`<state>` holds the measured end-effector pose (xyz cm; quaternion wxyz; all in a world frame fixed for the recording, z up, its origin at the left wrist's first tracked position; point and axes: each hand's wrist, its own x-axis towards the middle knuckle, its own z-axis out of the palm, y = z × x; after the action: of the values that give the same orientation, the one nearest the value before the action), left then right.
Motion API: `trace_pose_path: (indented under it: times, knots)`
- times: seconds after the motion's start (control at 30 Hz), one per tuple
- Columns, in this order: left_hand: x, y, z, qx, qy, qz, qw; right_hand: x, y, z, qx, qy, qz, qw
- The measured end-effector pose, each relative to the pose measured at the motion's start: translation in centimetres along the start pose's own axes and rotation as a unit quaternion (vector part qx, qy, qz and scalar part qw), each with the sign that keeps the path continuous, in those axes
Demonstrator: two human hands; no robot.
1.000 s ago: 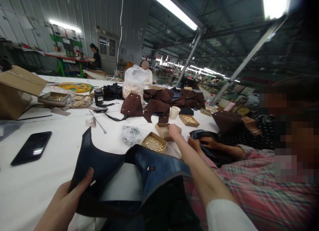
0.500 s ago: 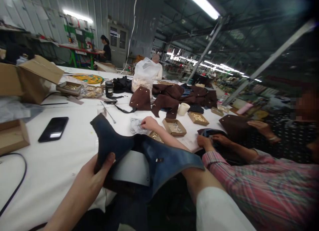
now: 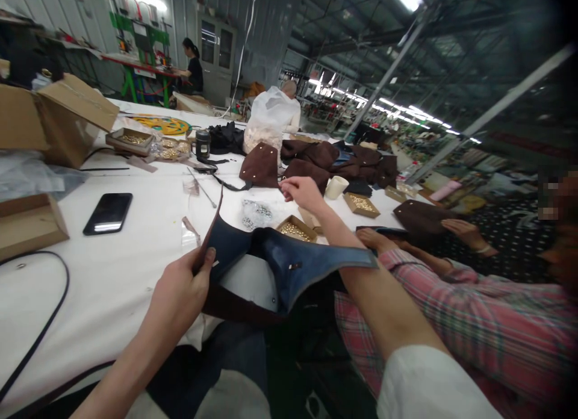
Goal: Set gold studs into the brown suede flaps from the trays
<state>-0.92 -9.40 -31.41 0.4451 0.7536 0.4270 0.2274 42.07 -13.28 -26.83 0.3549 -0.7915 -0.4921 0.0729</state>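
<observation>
My left hand (image 3: 183,283) grips the edge of a leather piece (image 3: 311,268), dark blue on its inner face and brown outside, with the thumb on the blue side. The piece curves open above my lap and its far end lies against my right forearm. My right hand (image 3: 303,193) reaches over the table with its fingers pinched together, in front of the brown leather pieces (image 3: 259,166). Whatever the fingertips hold, if anything, is too small to make out. Below that hand are a clear bag of silver hardware (image 3: 257,212) and a cardboard tray of gold hardware (image 3: 295,228).
A phone (image 3: 108,213) and an empty cardboard tray (image 3: 31,223) lie at left. Beyond my right hand stand a cream roll (image 3: 336,187) and another tray of gold hardware (image 3: 362,204). A co-worker's plaid sleeve (image 3: 469,298) is close on the right.
My right hand has moved from the clear bag up and to the right, toward the brown pieces. My left hand still holds the leather piece, which has turned slightly. The camera view has shifted.
</observation>
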Motion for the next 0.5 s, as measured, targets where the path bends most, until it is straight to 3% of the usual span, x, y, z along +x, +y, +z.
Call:
trace_pose_path:
  times: [0.1,0.17,0.2,0.27,0.37,0.43,0.5]
  knots:
    - [0.6,0.3,0.5,-0.037,0.015,0.019,0.999,-1.5,-2.5,-6.0,0.008,-0.015,-0.028,0.999]
    - [1.0,0.7,0.9,-0.087,0.027,0.025,0.995,-2.8,-4.3,-7.6,-0.019,-0.056,-0.007,0.998]
    - [1.1,0.9,1.2,-0.112,0.036,0.026,0.993,-3.5,-5.1,-7.2,-0.036,-0.085,0.004,0.996]
    - [1.1,1.2,1.8,-0.146,0.060,0.029,0.987,-5.3,-6.7,-4.1,-0.076,-0.165,0.012,0.983]
    - [0.6,1.3,2.6,-0.156,0.095,0.035,0.982,-8.4,-8.9,4.2,-0.131,-0.307,-0.031,0.942]
    - [0.1,1.2,2.7,-0.134,0.107,0.045,0.984,-10.3,-9.8,9.6,-0.143,-0.353,-0.053,0.923]
    - [-0.4,1.0,2.4,-0.092,0.105,0.064,0.988,-11.7,-10.2,13.3,-0.118,-0.367,-0.042,0.922]
